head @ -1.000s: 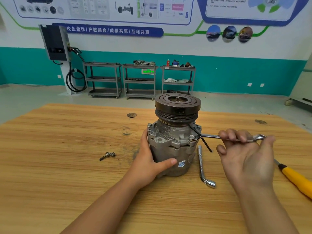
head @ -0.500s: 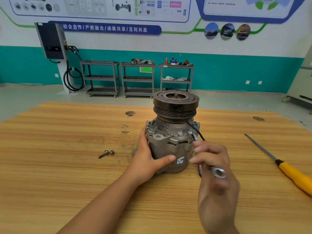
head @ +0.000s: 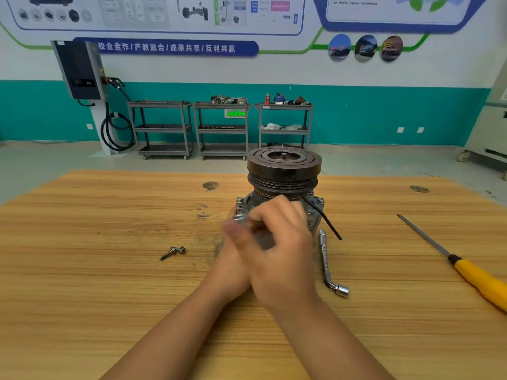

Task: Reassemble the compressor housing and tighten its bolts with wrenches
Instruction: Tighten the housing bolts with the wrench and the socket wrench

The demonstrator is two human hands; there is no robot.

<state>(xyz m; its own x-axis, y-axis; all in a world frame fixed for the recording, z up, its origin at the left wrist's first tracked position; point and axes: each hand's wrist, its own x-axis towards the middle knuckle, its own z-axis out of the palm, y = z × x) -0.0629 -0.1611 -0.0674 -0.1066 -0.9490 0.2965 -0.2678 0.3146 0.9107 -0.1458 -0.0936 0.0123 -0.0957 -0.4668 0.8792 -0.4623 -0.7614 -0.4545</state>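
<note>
The compressor (head: 284, 185) stands upright near the middle of the worktop (head: 109, 270), pulley end up, with the housing flange and its bolts (head: 239, 200) just below the pulley. Judged from its cast metal body and steel pulley, the unit is heavy and rigid; it will not deform under grip but may turn on the wood when torque is applied. The grimy housing may be slippery, so the best hold is low around the body, clear of the bolt heads. The right hand (head: 277, 242) crosses in front of the housing with its fingers (head: 263, 215) curled closed around a wrench (head: 240, 218), whose bright end shows blurred at the left of the fist. The left hand (head: 229, 259) lies mostly hidden behind the right, against the left side of the housing; whether its fingers are clasped cannot be told. A socket wrench (head: 327, 263) lies just right of the compressor, two loose bolts (head: 173, 252) to the left, and a yellow-handled file (head: 466, 268) well apart on the right.
</note>
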